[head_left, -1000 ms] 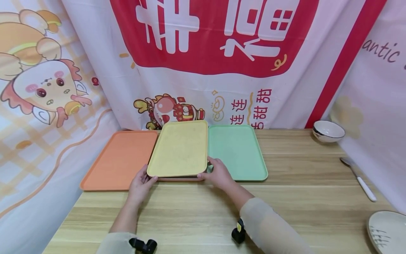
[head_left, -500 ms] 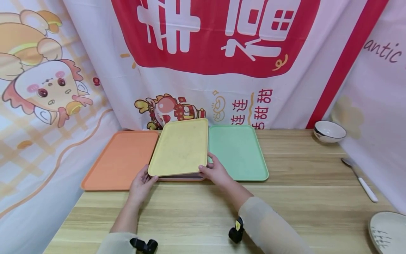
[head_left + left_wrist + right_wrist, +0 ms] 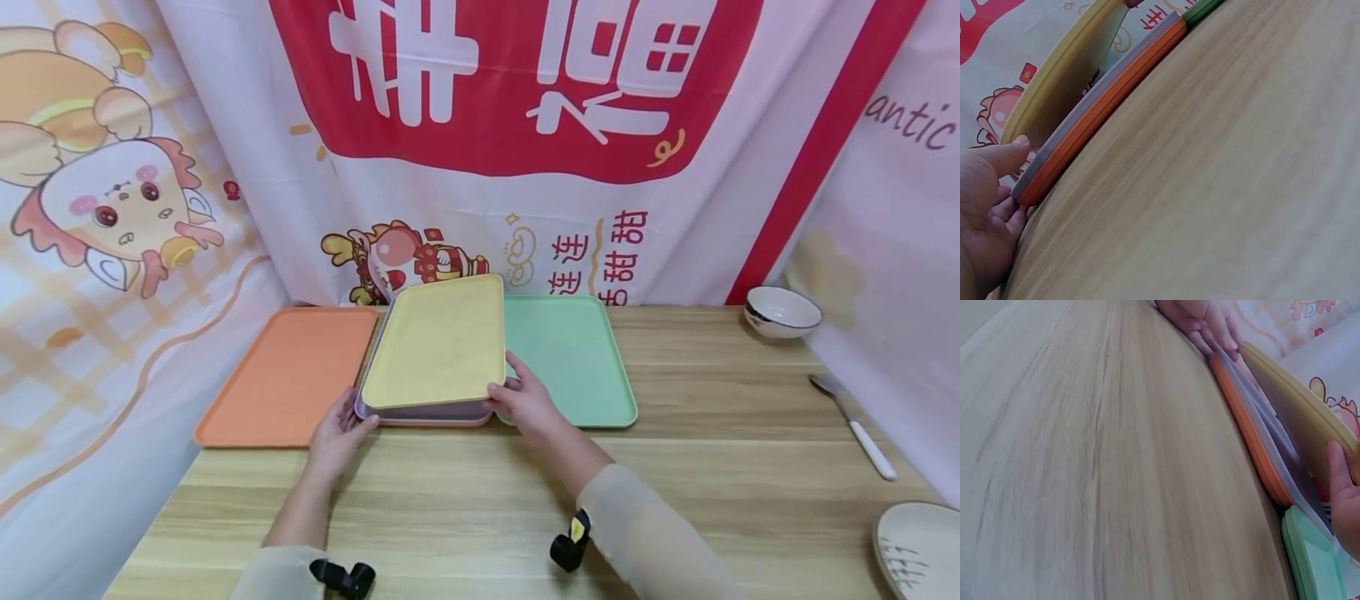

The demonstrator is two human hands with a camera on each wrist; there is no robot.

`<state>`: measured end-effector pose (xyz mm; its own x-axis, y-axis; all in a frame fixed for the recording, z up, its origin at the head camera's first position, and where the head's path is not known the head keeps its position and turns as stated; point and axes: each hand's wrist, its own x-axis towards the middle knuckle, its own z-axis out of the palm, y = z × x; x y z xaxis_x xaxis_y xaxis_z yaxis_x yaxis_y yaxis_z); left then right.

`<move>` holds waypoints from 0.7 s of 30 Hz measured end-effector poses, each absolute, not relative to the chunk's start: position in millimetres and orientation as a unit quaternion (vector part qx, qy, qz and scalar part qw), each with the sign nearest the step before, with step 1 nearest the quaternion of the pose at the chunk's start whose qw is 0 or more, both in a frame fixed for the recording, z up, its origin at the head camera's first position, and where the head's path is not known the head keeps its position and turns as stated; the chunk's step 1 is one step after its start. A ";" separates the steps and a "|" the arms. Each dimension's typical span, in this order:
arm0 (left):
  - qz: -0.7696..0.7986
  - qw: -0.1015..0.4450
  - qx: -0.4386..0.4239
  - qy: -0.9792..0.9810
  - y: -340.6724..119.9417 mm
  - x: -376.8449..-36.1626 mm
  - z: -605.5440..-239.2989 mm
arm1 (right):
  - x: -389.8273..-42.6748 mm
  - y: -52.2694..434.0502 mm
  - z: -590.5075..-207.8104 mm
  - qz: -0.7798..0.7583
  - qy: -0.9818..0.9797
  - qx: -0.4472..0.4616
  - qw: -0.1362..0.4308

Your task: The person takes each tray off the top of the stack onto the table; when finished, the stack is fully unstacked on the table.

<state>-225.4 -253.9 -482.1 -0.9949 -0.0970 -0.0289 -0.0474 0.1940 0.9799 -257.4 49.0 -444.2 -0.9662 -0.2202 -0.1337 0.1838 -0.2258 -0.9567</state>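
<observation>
Yellow tray (image 3: 437, 343): near edge raised off a grey tray (image 3: 423, 412), which lies on another orange one; twelve o'clock of the hands.
Left hand (image 3: 339, 432): fingers curled under tray's near-left corner, thumb on top, to lift it.
Right hand (image 3: 527, 404): pinches near-right corner, levelling it.
Neighbours: orange tray (image 3: 288, 375) at nine o'clock, green tray (image 3: 573, 354) at three.

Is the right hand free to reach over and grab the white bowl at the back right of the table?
Probably not yet: the right hand grips the lifted yellow tray. The table toward the white bowl looks bare, though.

Head cam looks down; wrist cams low, sharing yellow tray (image 3: 438, 350).
</observation>
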 end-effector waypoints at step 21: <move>-0.535 0.036 0.030 -0.843 -256.0 -225.4 -483.4 | -232.4 181.9 -405.0 -0.801 0.586 -0.098 0.081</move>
<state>-225.4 -256.0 -483.4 -0.9956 -0.0890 0.0278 -0.0127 0.4251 0.9050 -232.4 181.9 -405.0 -0.9676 -0.2445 0.0627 0.0143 -0.3012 -0.9534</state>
